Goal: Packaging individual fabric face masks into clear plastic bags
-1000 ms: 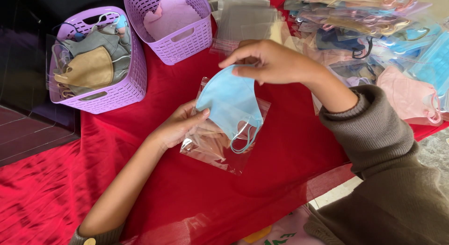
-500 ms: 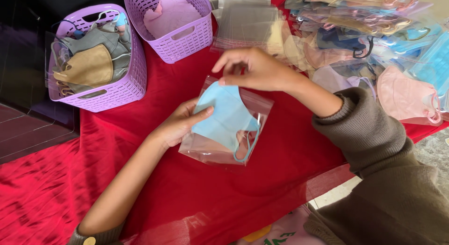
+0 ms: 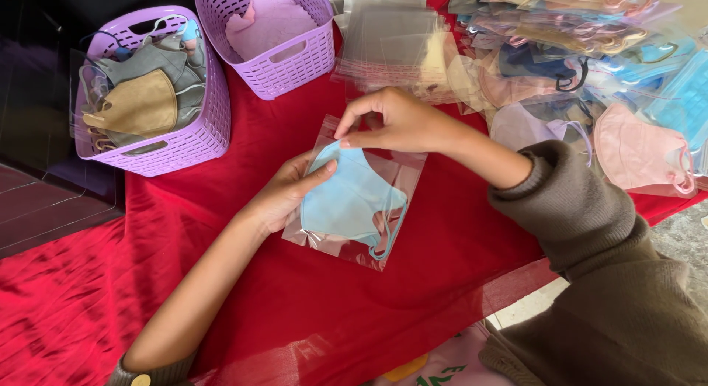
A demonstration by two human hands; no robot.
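Light blue face mask (image 3: 346, 202) sits inside clear plastic bag (image 3: 354, 198) on the red-covered table (image 3: 457, 268), between both hands. Left hand (image 3: 284, 194) pinches the bag's left edge; right hand (image 3: 398, 120) pinches its top flap.

We note two bare hands, right hand (image 3: 402, 124), left hand (image 3: 284, 198), olive-brown knit sleeves, ribbed cuffs.

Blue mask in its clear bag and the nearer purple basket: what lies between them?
Head view: only bare red cloth separates the blue mask from the purple basket.
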